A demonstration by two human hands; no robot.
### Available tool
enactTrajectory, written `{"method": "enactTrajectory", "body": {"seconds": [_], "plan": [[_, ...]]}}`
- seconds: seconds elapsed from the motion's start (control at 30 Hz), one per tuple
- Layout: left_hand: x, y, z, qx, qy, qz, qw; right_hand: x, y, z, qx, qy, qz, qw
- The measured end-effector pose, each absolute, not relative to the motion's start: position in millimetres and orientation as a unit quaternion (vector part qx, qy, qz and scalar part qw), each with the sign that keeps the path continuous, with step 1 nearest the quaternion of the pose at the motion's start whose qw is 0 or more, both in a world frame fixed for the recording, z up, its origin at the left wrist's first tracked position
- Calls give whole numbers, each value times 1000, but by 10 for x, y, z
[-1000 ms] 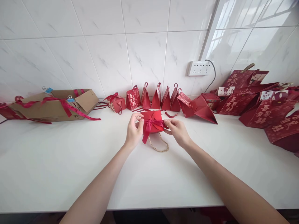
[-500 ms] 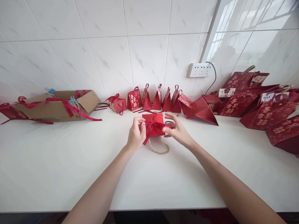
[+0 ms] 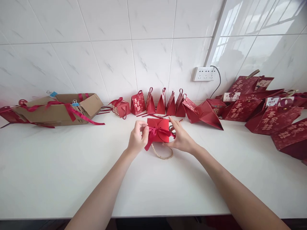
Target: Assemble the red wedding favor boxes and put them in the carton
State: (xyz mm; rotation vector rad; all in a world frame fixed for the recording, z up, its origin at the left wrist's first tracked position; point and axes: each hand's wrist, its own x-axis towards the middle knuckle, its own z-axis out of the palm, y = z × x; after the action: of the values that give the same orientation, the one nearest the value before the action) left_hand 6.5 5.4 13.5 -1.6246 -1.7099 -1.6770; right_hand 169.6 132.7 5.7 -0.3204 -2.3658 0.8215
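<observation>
Red box (image 3: pixel 160 123) | right fingers (image 3: pixel 173 123) spread at its edge | earlier pinched ribbon (image 3: pixel 155 130)

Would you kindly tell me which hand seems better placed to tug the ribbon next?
Probably the left hand: it appears to pinch the ribbon, while the right hand is spread at the red box's right side.

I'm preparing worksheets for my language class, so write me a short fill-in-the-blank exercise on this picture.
1. The person's left hand and right hand flank a bright red paper box tied with shiny crimson ____.
2. The open brown cardboard box lies to the ____ of both hands.
3. The wire-handled binder clips on that cardboard are ____.
4. The white rectangular socket strip is mounted on the white tiled ____.

Missing words: ribbon; left; blue; wall.
</observation>
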Motion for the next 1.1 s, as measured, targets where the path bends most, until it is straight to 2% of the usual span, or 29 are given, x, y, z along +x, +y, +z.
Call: {"method": "enactTrajectory", "body": {"seconds": [0.1,0.23,0.4,0.83,1.0,1.1], "plan": [[153,56,169,-578,-542,-569,221,1639,1245,30,-130,-876,278,371],[354,54,196,-697,-422,-462,350,1570,1104,-6,-130,-843,289,435],[466,60,190,-730,-397,-372,414,1558,1037,-13,-112,-830,292,462],[450,32,199,-710,-422,-404,393,1580,1051,2,-111,-816,315,472],[302,44,234,-535,-601,-510,303,1588,1103,20,-159,-817,308,461],[156,84,231,-448,-662,-575,177,1602,1129,45,-186,-825,319,429]]}}
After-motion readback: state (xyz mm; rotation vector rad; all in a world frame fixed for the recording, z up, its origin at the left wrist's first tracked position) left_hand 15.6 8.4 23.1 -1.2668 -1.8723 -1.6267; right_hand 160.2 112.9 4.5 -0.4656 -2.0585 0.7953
